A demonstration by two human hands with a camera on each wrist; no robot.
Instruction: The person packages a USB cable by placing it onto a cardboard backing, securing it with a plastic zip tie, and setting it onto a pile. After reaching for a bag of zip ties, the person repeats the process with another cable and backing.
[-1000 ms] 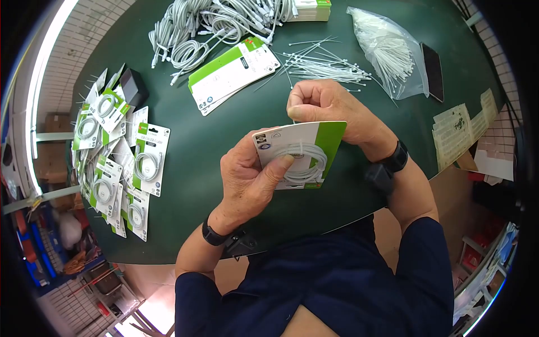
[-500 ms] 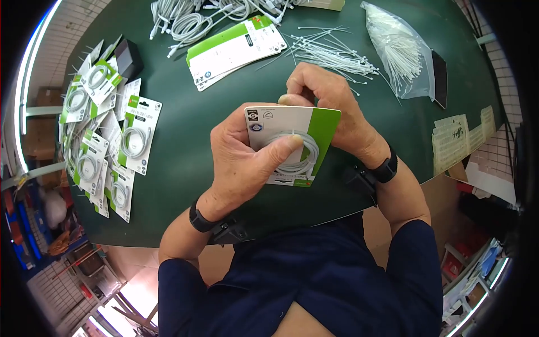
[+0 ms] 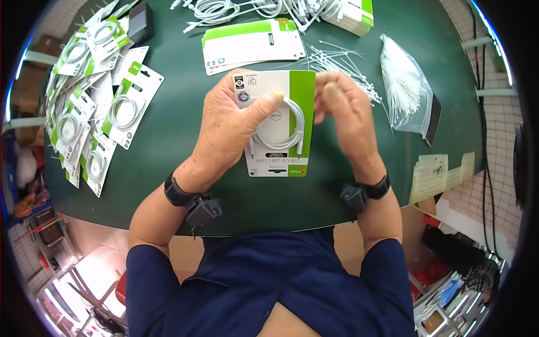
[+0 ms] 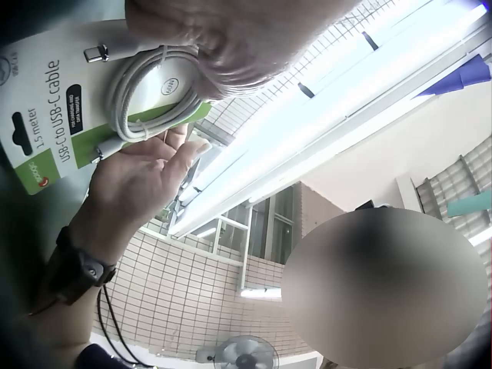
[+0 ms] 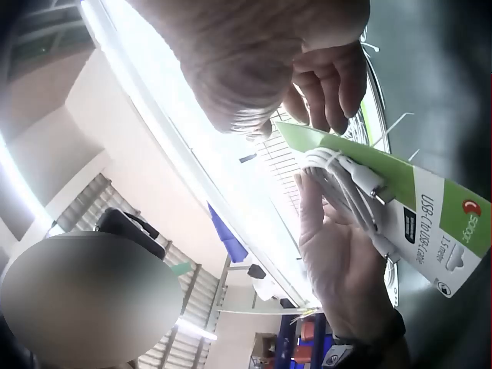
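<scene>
The left hand grips a white and green card by its left edge, thumb on the front. A coiled white cable lies on the card, its two connectors pointing toward the person. The right hand is beside the card's right edge, fingers loosely bent, with some fingertips near or behind the edge; contact cannot be told. In the right wrist view, thin white tie ends stick out behind the card.
Carded cables are heaped at the left beside a black box. Blank-looking cards, loose cables and white ties lie at the back. A bag of ties and a phone are at the right.
The card has turned more upright and faces the head camera, showing the whole coil. The right hand has come out from behind the card to its right side, its fingers less curled.
</scene>
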